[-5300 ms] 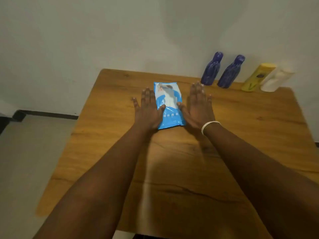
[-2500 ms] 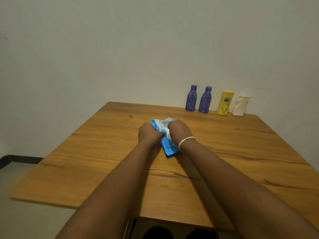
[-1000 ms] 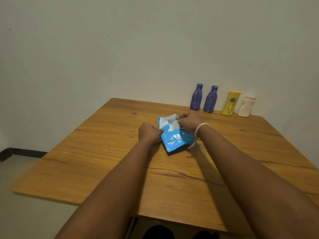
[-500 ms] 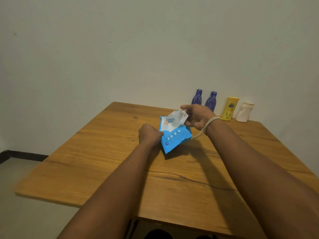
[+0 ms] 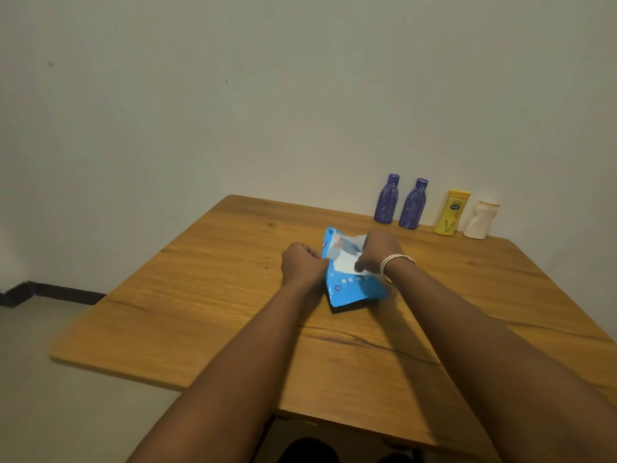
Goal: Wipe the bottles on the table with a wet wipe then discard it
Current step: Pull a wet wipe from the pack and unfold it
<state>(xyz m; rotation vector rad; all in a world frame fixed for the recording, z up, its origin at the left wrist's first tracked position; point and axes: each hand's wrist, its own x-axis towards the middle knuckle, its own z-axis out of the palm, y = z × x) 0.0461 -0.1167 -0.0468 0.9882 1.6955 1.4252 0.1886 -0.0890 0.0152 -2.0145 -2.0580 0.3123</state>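
A blue wet wipe pack [image 5: 350, 289] lies tilted on the wooden table [image 5: 217, 295]. My left hand [image 5: 302, 265] grips its left edge. My right hand [image 5: 375, 250], with a white band at the wrist, is down on the pack's opening, fingers pinched at the white wipe [image 5: 344, 262] showing there. At the table's far edge against the wall stand two purple bottles [image 5: 386, 199] [image 5: 413, 204], a yellow bottle [image 5: 452, 212] and a white bottle [image 5: 480, 220], all upright in a row.
The table's left and near edges drop to a pale floor [image 5: 66, 412]. A dark skirting strip [image 5: 50, 292] runs along the wall at the left. Dark shapes show under the table's near edge.
My right hand, which was raised above the pack with the flap half a second ago, has come back down onto the pack's opening. My left hand still holds the pack.
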